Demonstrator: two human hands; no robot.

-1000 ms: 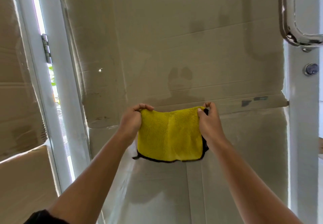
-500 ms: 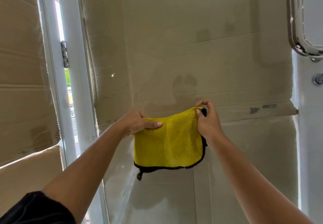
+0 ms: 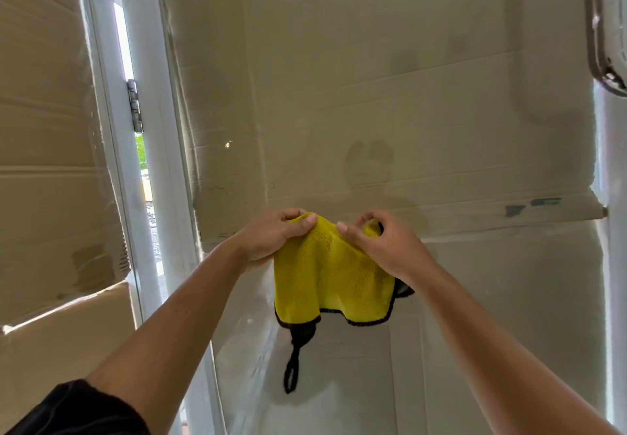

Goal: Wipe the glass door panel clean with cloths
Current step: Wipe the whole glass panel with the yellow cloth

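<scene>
A yellow microfibre cloth [image 3: 330, 280] with a black hem and a dangling black loop hangs in front of the glass door panel [image 3: 390, 78], which has brown cardboard behind it. My left hand [image 3: 274, 236] pinches the cloth's upper left edge between thumb and fingers. My right hand [image 3: 381, 241] pinches its upper right edge close by, so the cloth bunches and sags between the two hands. Faint smudges show on the glass above the cloth.
A white door frame [image 3: 142, 170] with a metal hinge [image 3: 135, 105] runs down the left, with a narrow gap to the outside. A chrome door handle [image 3: 602, 44] curves at the top right. A cardboard-backed side panel [image 3: 47, 163] stands at far left.
The two hands have come closer together, so the cloth went from stretched flat to bunched and drooping, its black loop now hanging below. The view shifted slightly right.
</scene>
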